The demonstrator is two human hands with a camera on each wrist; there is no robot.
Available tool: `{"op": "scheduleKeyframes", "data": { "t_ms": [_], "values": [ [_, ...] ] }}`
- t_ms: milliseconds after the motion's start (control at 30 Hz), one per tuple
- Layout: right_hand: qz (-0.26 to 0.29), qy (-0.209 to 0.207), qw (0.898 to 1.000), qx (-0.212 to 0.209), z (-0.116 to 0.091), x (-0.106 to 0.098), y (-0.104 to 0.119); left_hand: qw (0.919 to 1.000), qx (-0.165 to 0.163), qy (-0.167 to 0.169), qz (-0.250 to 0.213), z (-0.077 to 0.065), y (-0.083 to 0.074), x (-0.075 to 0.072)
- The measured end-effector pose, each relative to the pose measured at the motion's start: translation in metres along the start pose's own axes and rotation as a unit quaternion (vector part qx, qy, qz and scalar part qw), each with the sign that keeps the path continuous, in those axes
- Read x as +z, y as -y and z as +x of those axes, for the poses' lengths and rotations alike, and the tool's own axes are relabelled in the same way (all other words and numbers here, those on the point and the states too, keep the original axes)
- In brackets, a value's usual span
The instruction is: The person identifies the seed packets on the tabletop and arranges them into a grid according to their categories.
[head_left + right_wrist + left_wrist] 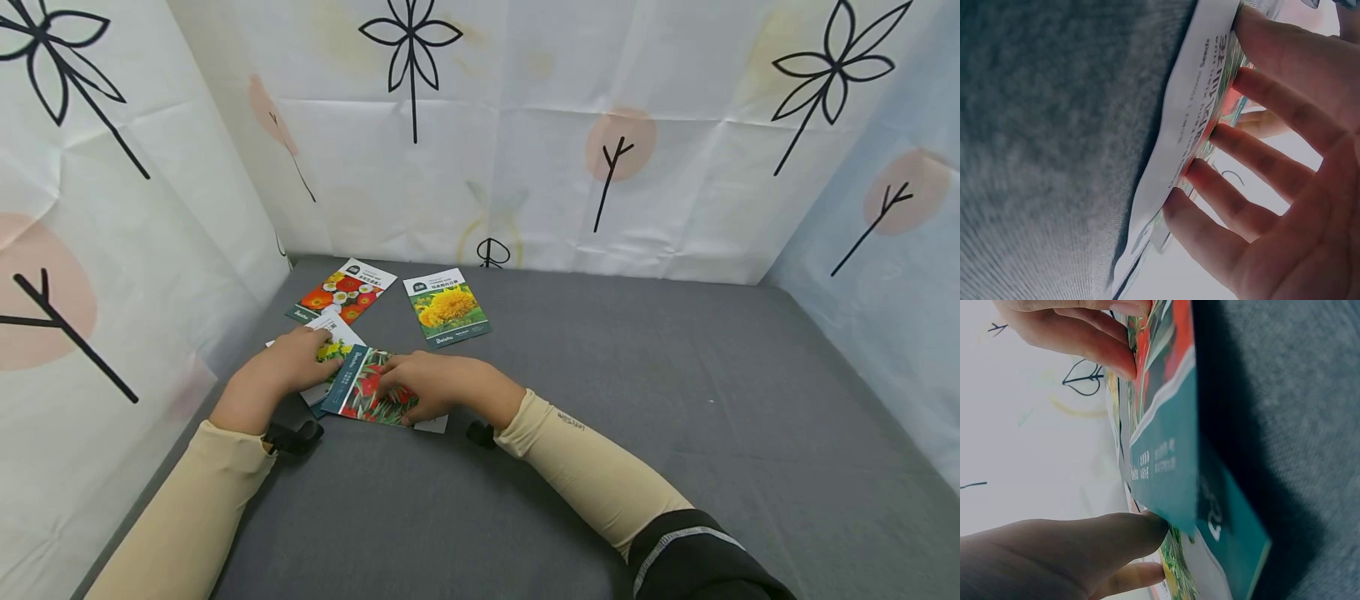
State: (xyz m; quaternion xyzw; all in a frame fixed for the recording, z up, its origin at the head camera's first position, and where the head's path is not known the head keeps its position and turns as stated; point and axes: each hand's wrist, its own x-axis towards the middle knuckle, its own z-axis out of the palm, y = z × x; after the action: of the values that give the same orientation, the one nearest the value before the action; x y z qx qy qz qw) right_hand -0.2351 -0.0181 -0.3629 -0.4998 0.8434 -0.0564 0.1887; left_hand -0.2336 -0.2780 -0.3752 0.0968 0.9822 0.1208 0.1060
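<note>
A seed packet with red flowers (358, 393) lies on the grey cloth, its teal end toward the left. Fingertips of my right hand (429, 382) rest spread on its face, near the white end. Beside it, my left hand (288, 362) touches a packet with yellow flowers (341, 332), which the red-flower packet partly overlaps. In the left wrist view the left thumb (1129, 534) reaches the corner of the red-flower packet's teal end. Much of the yellow-flower packet is hidden under the left hand and the red-flower packet.
Behind the left hand lies a packet with orange, red and white flowers (348, 287). A packet with a large yellow bloom (450, 307) sits apart to its right. White printed cloth walls (525, 183) stand around the grey table surface (637, 375).
</note>
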Motion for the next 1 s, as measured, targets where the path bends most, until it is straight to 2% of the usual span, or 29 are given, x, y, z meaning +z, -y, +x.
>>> {"op": "scheduleKeyframes", "data": {
  "t_ms": [700, 1000],
  "values": [
    [0.004, 0.001, 1.000, 0.011, -0.0013, 0.0023, 0.0023, 1.0000, 0.003, -0.001, 0.001, -0.0020, -0.0036, -0.0020],
    [-0.012, 0.010, 1.000, 0.014, -0.0040, -0.0006, 0.0027, 1.0000, -0.001, -0.002, -0.003, -0.0029, -0.0033, -0.0021]
  ]
}}
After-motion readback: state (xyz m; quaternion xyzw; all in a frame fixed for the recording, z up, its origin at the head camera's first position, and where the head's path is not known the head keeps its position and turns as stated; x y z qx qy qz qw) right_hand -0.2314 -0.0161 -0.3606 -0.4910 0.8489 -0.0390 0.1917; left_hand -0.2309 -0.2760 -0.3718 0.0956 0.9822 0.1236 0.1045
